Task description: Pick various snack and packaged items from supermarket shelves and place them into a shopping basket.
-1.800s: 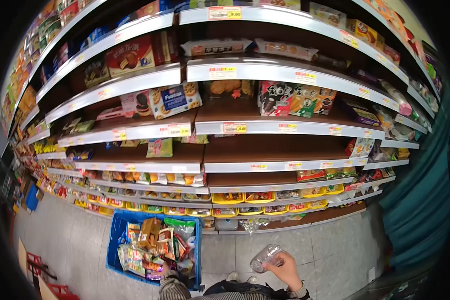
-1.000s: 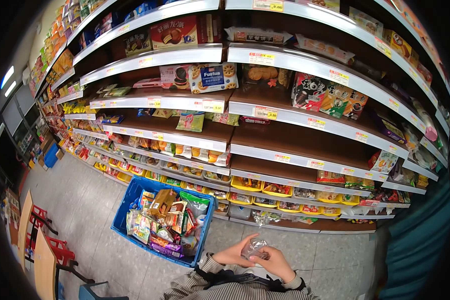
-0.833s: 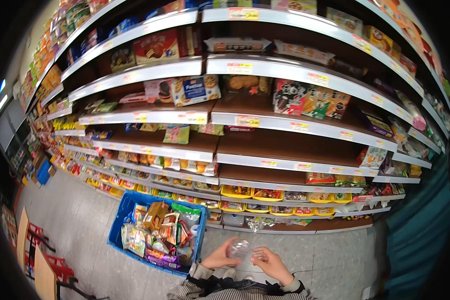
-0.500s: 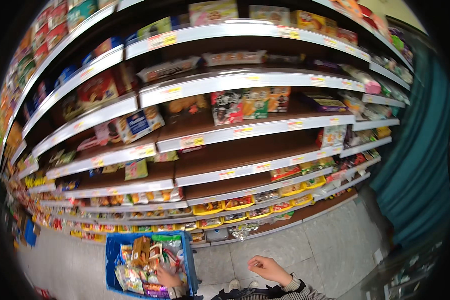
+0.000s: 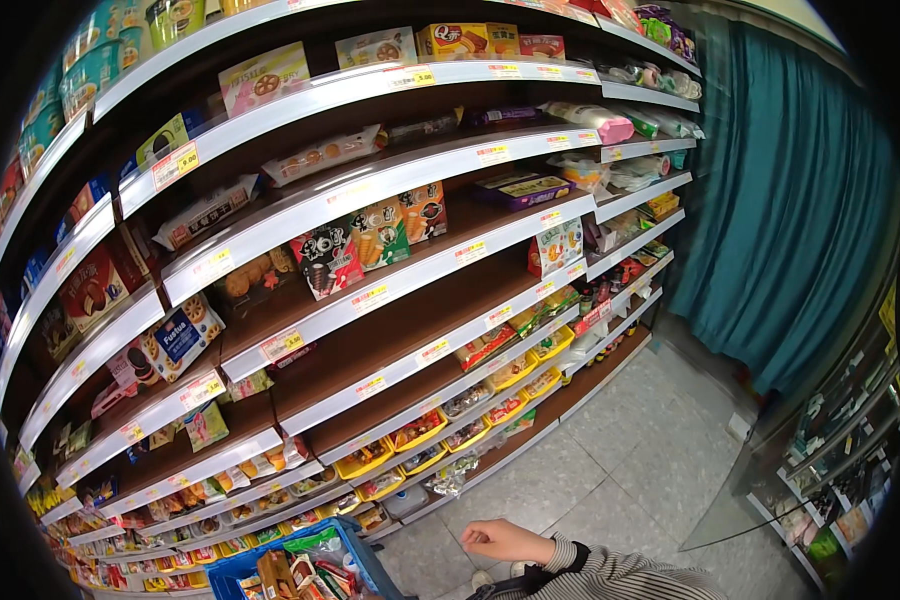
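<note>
My right hand [image 5: 508,541] hangs over the floor to the right of the basket, its fingers curled in loosely and nothing visible in them. A striped sleeve [image 5: 630,572] and a dark band at the wrist lead to it. To its left, cut off by the lower edge, is the blue plastic basket [image 5: 362,560], filled with packaged goods. Inside it I make out a brown package [image 5: 276,573], a green bag [image 5: 322,544] and several red and white packs. My left hand is out of the picture.
Long shop shelves [image 5: 420,280] curve across the view, with snack boxes, biscuit packs and yellow bins [image 5: 417,430] low down. A teal curtain [image 5: 760,200] hangs at the right. Below it stands another rack [image 5: 820,500] of goods. Grey floor tiles [image 5: 610,480] lie between.
The view has swung to the right, bringing in more curtain and the right-hand rack. The basket has slid lower in the picture, and my left hand, earlier over its contents, has gone from sight.
</note>
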Demonstrator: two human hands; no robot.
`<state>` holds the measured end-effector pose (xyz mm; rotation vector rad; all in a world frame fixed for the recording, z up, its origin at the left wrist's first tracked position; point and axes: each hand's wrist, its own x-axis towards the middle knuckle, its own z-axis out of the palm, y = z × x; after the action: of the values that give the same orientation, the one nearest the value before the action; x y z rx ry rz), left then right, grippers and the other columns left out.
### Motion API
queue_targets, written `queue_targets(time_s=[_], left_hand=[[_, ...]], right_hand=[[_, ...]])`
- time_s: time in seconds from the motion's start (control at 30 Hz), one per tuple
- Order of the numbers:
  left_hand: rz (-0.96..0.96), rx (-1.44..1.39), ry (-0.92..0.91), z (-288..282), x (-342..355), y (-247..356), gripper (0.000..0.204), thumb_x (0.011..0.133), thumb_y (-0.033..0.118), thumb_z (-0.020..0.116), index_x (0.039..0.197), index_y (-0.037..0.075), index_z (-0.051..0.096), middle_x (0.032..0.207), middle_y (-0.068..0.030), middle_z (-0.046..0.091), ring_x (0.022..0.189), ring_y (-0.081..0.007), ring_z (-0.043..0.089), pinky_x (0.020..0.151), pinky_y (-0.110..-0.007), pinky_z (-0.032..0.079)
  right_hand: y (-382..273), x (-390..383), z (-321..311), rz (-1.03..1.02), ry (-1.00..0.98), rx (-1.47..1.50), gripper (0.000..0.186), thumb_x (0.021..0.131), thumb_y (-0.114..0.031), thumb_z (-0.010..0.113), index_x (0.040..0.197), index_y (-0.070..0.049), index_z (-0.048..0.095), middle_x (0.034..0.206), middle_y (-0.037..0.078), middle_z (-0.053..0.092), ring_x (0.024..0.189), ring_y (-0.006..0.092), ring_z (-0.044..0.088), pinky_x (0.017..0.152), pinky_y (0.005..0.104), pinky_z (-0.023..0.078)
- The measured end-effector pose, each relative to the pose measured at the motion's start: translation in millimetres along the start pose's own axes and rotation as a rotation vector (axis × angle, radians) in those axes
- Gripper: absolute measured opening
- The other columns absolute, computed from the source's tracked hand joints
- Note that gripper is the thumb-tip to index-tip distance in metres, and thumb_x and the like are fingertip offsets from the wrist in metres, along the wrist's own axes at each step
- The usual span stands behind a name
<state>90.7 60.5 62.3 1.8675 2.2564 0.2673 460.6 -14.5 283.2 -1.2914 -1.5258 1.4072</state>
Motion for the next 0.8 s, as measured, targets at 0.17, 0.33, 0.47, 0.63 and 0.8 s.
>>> queue_targets(time_s=[0.17,0.33,0.47,0.63,0.8], left_hand=[[0.154,-0.076,-0.105,1.8,6.1,-0.3,0.061,0.075,0.022,0.07,0.129,0.009,0.044,0.098,-0.017,0.058,0.085,-0.029,0.055,0.072,-0.038,0.046],[0.309,-0.169,-0.207,9.0,12.3,11.1,0.057,0.077,0.022,0.069,0.127,0.01,0.045,0.092,-0.0155,0.059,0.079,-0.0262,0.055,0.068,-0.036,0.046],[0.417,-0.246,-0.288,16.3,17.6,27.8,0.053,0.078,0.021,0.068,0.125,0.01,0.047,0.088,-0.0143,0.06,0.075,-0.0239,0.056,0.064,-0.035,0.047],[0.54,-0.337,-0.406,26.3,9.5,55.0,0.048,0.08,0.021,0.067,0.124,0.01,0.048,0.083,-0.0129,0.061,0.069,-0.021,0.056,0.06,-0.033,0.047],[0.627,-0.309,-0.622,-0.2,15.7,140.7,0.04,0.082,0.02,0.063,0.119,0.008,0.051,0.087,-0.0131,0.062,0.069,-0.0179,0.056,0.058,-0.031,0.047]], right_hand=[[-2.8,13.5,5.8,0.005,-0.006,-0.002,0.028,0.088,-0.024,0.058,0.104,0.0,0.057,0.089,0.01,0.064,0.08,0.0164,0.061,0.07,0.0279,0.048],[2.1,23.4,8.3,-0.043,0.016,-0.01,0.028,0.088,-0.024,0.058,0.104,-0.001,0.057,0.088,0.01,0.064,0.078,0.0165,0.061,0.069,0.0283,0.048],[16.3,32.7,7.1,0.028,-0.046,-0.055,0.025,0.09,-0.02,0.057,0.108,-0.003,0.056,0.091,0.006,0.063,0.084,0.0118,0.059,0.075,0.0252,0.047],[10.1,39.2,-9.4,0.084,-0.076,-0.043,0.026,0.09,-0.02,0.056,0.109,-0.002,0.056,0.094,0.006,0.064,0.085,0.013,0.059,0.077,0.0256,0.047],[19.1,34.7,-44.8,0.104,-0.01,0.008,0.026,0.091,-0.019,0.056,0.11,-0.002,0.056,0.094,0.006,0.065,0.085,0.014,0.06,0.078,0.0268,0.047]])
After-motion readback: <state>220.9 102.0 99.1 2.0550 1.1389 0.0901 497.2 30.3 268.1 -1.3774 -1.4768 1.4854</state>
